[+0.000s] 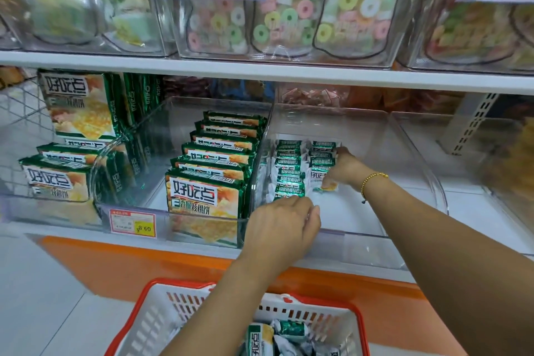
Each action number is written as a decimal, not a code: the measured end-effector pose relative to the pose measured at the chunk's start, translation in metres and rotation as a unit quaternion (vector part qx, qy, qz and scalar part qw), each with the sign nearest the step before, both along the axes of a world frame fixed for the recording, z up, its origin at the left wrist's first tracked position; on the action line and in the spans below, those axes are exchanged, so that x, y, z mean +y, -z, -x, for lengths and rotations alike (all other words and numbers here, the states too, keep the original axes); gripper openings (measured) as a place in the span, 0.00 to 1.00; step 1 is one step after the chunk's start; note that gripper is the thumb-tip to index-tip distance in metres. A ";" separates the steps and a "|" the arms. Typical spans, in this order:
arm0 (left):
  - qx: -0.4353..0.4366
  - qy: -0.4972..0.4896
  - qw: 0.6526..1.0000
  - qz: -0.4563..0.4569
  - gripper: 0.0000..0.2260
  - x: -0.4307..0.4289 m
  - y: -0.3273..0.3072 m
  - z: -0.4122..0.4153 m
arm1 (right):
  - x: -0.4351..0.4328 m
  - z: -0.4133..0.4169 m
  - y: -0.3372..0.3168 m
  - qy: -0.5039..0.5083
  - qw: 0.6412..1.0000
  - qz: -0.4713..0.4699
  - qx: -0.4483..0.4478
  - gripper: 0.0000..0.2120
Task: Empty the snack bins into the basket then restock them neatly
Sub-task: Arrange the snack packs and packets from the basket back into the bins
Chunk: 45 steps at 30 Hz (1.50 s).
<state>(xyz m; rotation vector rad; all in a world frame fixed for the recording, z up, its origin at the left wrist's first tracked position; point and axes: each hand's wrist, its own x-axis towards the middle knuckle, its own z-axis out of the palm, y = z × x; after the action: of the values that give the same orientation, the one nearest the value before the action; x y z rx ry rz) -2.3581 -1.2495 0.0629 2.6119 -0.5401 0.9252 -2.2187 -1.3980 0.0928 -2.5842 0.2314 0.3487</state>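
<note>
Overhead, an upper shelf (86,59) loaded with clear tubs of ring sweets (289,17). Below it, a lower shelf (468,202) carrying a row of clear bins.

In the middle bin (185,113), large green packets (208,196) standing on edge one behind another, faces forward, already tidy.

In the right bin (346,233), small packets (289,170) laid in two rows from the back wall toward the front. Left row longer, front of the floor bare: by the look of it, restocking partway done.

Under the shelf edge, a red-and-white basket (161,283), sitting directly below the bin, presumably for short reaches. Loose packets (289,329) heaped inside, waiting to go back.

Right hand (344,167) deep in the right bin, fingers pinching one packet (323,180) at the front of the shorter row, probably to set it flush with its neighbours.

Left hand (284,225) at the bin's front rim, fingers curled. Hard to tell whether clamped on the rim, on a packet, or on nothing; possibly steadying the bin.

On the right wrist, a thin bead bracelet (372,179).
</note>
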 end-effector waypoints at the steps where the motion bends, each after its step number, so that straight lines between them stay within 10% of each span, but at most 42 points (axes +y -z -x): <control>1: 0.007 0.001 1.000 0.006 0.15 0.000 0.000 0.001 | -0.001 0.004 -0.002 0.001 1.000 -0.010 -0.001 0.40; 4: 0.030 0.012 0.999 0.028 0.13 -0.001 -0.003 0.006 | -0.007 0.024 -0.016 0.012 1.000 0.006 -0.017 0.52; 9: 0.027 0.063 0.980 0.189 0.11 0.006 -0.002 0.046 | -0.005 0.077 -0.052 -0.070 0.980 0.045 -0.180 0.08; 15: 0.151 -0.016 0.919 0.363 0.18 0.033 0.060 0.134 | 0.016 0.168 -0.046 -0.307 0.933 0.082 -0.172 0.15; 21: 0.464 -0.093 0.851 0.227 0.18 0.045 0.163 0.187 | 0.019 0.221 0.064 -0.404 0.903 0.144 0.018 0.05; 24: 0.562 -0.120 0.797 0.186 0.17 0.034 0.196 0.204 | 0.003 0.238 0.122 -0.387 0.894 0.201 0.103 0.18; 27: 0.584 -0.121 0.782 0.182 0.15 0.019 0.208 0.210 | -0.012 0.246 0.162 -0.356 0.904 0.218 0.097 0.14; 32: 0.584 -0.176 0.786 0.098 0.40 -0.004 0.213 0.216 | -0.004 0.271 0.202 -0.290 0.928 0.214 0.093 0.12; 36: 0.593 -0.170 0.778 0.116 0.35 -0.005 0.213 0.217 | 0.004 0.277 0.203 -0.216 0.955 0.192 0.069 0.10; 41: 0.620 -0.170 0.669 0.374 0.20 0.006 0.190 0.190 | 0.016 0.269 0.177 -0.116 0.992 0.038 0.019 0.09; 45: 0.568 -0.084 0.412 0.707 0.04 0.022 0.150 0.169 | 0.027 0.273 0.141 -0.088 0.987 -0.101 -0.088 0.09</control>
<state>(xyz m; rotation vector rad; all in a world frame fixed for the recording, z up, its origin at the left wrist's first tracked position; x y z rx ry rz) -2.5271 -1.2273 -0.0871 0.9980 0.6845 -0.5135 -2.4915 -1.3709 -0.0482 -2.4209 -0.0926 0.1927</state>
